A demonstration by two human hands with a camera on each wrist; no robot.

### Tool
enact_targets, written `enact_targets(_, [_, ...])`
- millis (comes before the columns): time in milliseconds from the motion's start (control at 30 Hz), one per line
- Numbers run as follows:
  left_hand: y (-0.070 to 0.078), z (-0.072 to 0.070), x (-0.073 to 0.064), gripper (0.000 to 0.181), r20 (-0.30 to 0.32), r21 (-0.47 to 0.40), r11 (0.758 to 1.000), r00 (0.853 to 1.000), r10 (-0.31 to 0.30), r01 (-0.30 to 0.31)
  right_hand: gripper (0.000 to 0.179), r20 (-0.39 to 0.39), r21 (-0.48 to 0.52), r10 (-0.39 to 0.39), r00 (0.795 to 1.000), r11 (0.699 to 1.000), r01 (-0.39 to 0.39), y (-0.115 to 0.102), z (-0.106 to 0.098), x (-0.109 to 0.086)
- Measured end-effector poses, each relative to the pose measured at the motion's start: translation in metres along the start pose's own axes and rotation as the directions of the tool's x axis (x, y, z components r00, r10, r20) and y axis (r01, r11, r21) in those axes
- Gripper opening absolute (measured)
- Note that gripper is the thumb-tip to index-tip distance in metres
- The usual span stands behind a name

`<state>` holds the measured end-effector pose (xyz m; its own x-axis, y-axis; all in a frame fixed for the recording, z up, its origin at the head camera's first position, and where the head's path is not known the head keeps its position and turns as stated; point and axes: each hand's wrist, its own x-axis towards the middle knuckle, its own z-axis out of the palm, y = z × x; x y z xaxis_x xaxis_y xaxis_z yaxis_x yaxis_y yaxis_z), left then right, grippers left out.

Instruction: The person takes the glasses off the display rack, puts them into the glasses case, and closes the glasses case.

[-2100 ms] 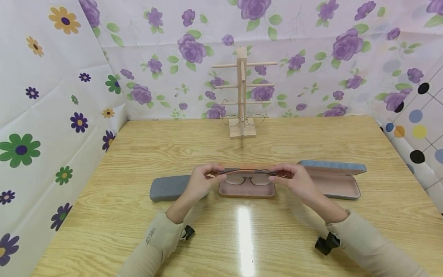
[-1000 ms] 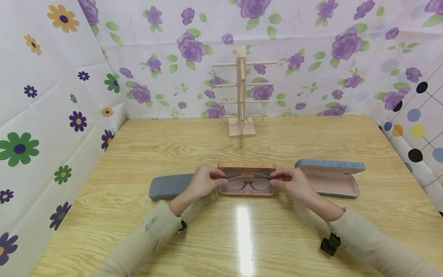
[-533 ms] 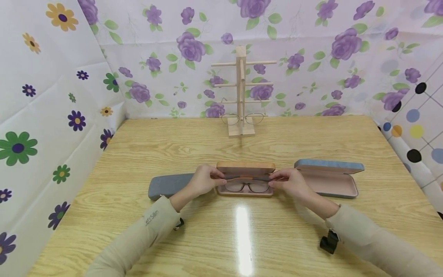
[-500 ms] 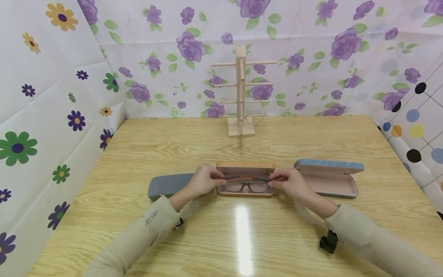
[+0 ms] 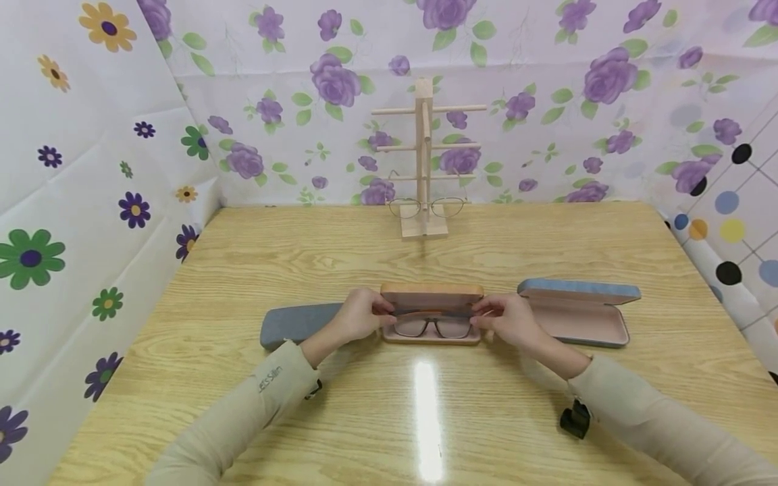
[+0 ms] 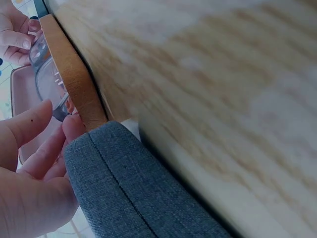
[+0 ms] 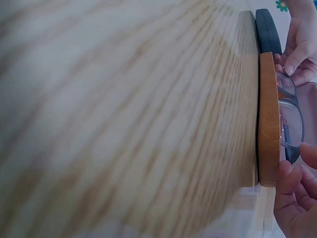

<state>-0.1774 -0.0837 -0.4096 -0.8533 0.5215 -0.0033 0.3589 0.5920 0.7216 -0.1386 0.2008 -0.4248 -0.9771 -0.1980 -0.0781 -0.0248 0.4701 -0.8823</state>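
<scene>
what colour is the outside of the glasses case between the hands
The glasses case is orange-brown outside, clearest in the left wrist view.

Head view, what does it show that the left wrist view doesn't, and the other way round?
Only the head view shows the wooden stand with wire-rimmed glasses on it.
Only the left wrist view shows the dark seam along the grey case.
Both show that case, the dark-framed glasses, orange case, left hand and right hand.

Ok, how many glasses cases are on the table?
3: grey case, closed, at left; orange case, open, in the middle; blue case, open, at right.
</scene>
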Motion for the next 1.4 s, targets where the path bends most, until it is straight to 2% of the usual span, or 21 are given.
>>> enact_targets(333, [0.003, -0.003, -0.005, 0.024, 0.053, 0.034, 0.999, 0.999, 0.011, -0.013, 0.028, 0.045, 0.045, 0.006, 0.999, 0.999, -0.008, 0.0, -0.001, -0.002])
enact_targets(600, [0.008, -0.008, -0.014, 0.032, 0.087, -0.067, 0.996, 0.995, -0.046, 0.052, 0.033, 0.049, 0.053, -0.002, 0.999, 0.999, 0.0, -0.001, -0.006, -0.006])
enact_targets(733, [0.007, -0.011, -0.017, 0.03, 0.079, -0.072, 0.997, 0.997, -0.024, 0.03, 0.033, 0.03, 0.043, 0.001, 1.0, 0.999, -0.003, -0.007, -0.01, -0.01])
enact_targets(867, [0.006, -0.014, -0.019, 0.028, 0.053, -0.076, 0.997, 0.999, 0.007, -0.003, 0.032, 0.007, 0.019, -0.005, 1.0, 1.0, 0.005, -0.011, -0.013, -0.013])
enact_targets(1100, [0.006, -0.019, -0.021, 0.029, 0.009, -0.089, 0.996, 1.0, -0.004, 0.005, 0.033, -0.061, -0.007, -0.023, 0.998, 1.0, 0.023, -0.01, -0.018, -0.014])
enact_targets(1267, [0.011, -0.023, -0.02, 0.02, -0.089, -0.094, 0.995, 0.995, -0.033, 0.024, 0.035, -0.131, -0.052, -0.044, 0.99, 0.998, 0.038, -0.013, -0.02, -0.013])
enact_targets(1400, [0.01, -0.025, -0.015, 0.025, -0.161, -0.109, 0.993, 0.986, -0.053, 0.036, 0.037, -0.144, -0.069, -0.067, 0.987, 0.996, 0.057, -0.016, -0.02, -0.012])
